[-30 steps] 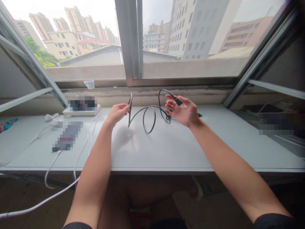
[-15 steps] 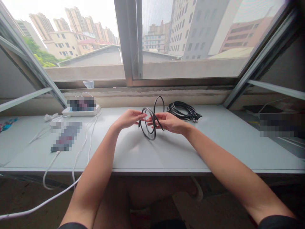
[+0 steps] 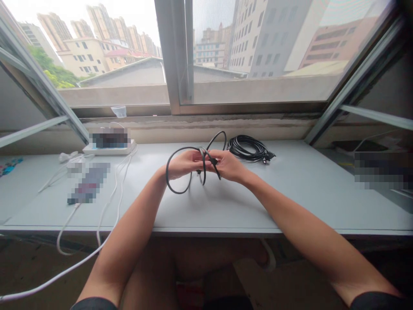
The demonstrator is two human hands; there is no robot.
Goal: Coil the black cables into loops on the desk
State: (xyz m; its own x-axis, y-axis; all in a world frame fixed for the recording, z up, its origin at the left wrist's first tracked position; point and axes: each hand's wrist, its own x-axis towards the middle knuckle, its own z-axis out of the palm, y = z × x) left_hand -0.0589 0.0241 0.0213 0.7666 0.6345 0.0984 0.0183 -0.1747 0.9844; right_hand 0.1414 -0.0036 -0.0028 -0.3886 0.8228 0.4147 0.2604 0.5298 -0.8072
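Observation:
A thin black cable (image 3: 174, 189) hangs in loose loops between both hands, just above the grey table (image 3: 226, 206). My left hand (image 3: 183, 163) is closed around the loops at the middle. My right hand (image 3: 229, 165) meets it fingertip to fingertip and pinches the same cable, with one loop rising behind it. A second black cable (image 3: 250, 149), wound into a flat coil, lies on the table just beyond my right hand.
A white power strip (image 3: 108, 148) sits at the back left with white cords (image 3: 109, 202) trailing off the table's front edge. A blurred flat device (image 3: 87, 183) lies left. A small clear cup (image 3: 119, 111) stands on the window ledge. Window frames rise behind.
My hands came together from wide apart, gathering the stretched cable into loops. A large loop now hangs to the left under my left hand. The coiled cable behind came into view.

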